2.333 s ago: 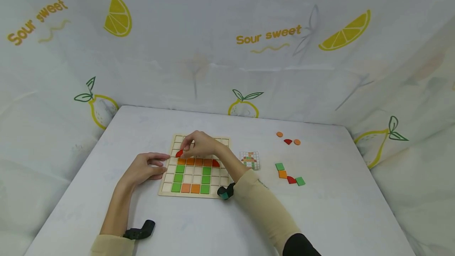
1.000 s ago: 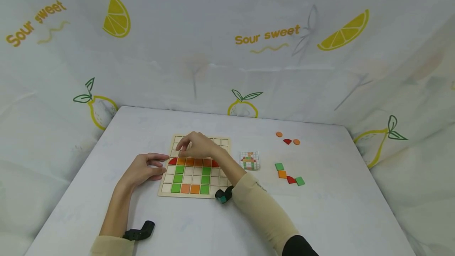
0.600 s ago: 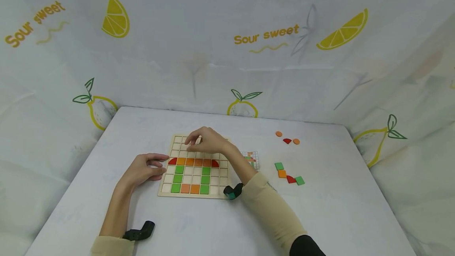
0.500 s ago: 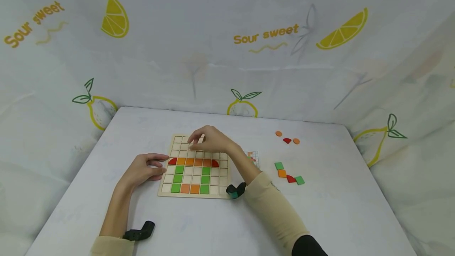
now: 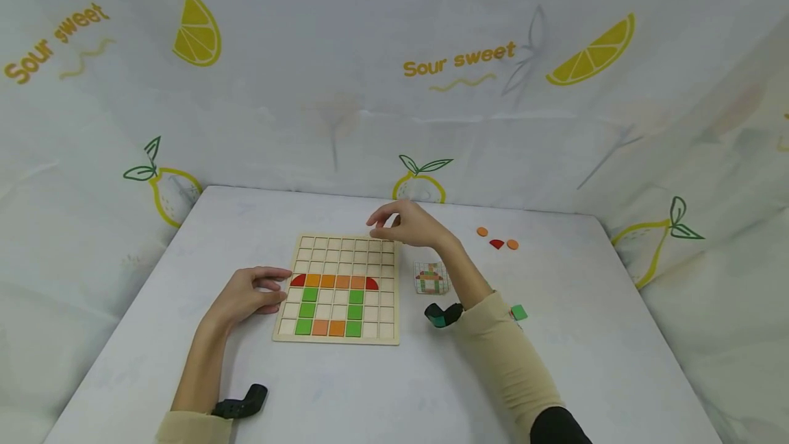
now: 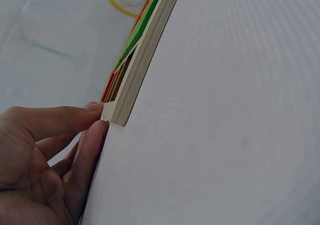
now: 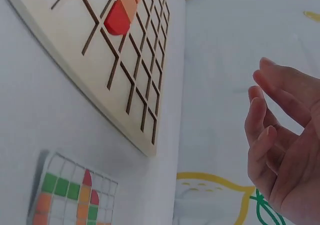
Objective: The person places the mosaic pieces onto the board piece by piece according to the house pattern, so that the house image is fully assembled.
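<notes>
A wooden grid board [image 5: 382, 297] lies on the table with coloured tiles in several cells. Along one row run orange square tiles [image 5: 328, 281] with a red quarter-round tile [image 5: 298, 280] at the left end and another [image 5: 372, 284] at the right. Green tiles [image 5: 355, 312] stand in two columns below. My left hand [image 5: 249, 291] touches the board's left edge with thumb and fingertips; in the left wrist view its fingers [image 6: 55, 122] meet the board's corner. My right hand [image 5: 407, 225] hangs beyond the board's far right corner, loosely curled and holding nothing, as the right wrist view also shows.
A small pattern card [image 5: 431, 278] lies right of the board. Further right are two orange round tiles [image 5: 482, 231] and a red piece [image 5: 496, 244]. A green tile [image 5: 519, 312] shows beside my right sleeve, which hides other tiles. A lemon-print cloth [image 5: 333, 74] surrounds the table.
The red quarter-round tile my right hand held now lies at the row's left end. My right hand let go and moved right and away, off the board. My left hand stays put.
</notes>
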`<state>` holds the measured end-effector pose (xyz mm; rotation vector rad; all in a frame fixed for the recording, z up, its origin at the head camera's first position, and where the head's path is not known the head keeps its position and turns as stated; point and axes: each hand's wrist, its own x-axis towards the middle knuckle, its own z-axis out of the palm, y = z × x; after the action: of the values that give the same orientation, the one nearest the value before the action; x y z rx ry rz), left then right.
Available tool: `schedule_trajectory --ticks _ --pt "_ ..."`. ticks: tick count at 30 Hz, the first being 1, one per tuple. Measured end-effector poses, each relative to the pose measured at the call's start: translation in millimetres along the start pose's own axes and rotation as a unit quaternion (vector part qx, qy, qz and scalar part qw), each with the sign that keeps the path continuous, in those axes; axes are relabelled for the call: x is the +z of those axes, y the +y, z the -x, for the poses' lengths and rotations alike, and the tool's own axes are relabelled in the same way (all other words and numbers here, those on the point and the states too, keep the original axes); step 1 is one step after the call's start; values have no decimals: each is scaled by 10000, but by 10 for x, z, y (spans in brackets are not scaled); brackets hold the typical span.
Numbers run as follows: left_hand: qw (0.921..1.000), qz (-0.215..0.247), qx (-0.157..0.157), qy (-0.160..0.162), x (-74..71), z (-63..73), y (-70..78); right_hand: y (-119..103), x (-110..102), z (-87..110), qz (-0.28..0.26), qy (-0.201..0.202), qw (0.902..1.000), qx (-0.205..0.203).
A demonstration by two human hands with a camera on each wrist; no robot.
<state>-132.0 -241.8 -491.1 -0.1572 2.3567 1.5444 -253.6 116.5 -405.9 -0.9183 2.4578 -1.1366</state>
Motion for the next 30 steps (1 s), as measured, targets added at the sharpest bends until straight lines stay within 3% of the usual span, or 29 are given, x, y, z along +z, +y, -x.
schedule_trajectory --ticks 16,30 --pt "10000 -8 -19 10 6 25 11 269 -554 583 148 466 9968 632" --pt "10000 -12 -15 48 11 16 5 753 -936 1158 226 807 9848 1520"
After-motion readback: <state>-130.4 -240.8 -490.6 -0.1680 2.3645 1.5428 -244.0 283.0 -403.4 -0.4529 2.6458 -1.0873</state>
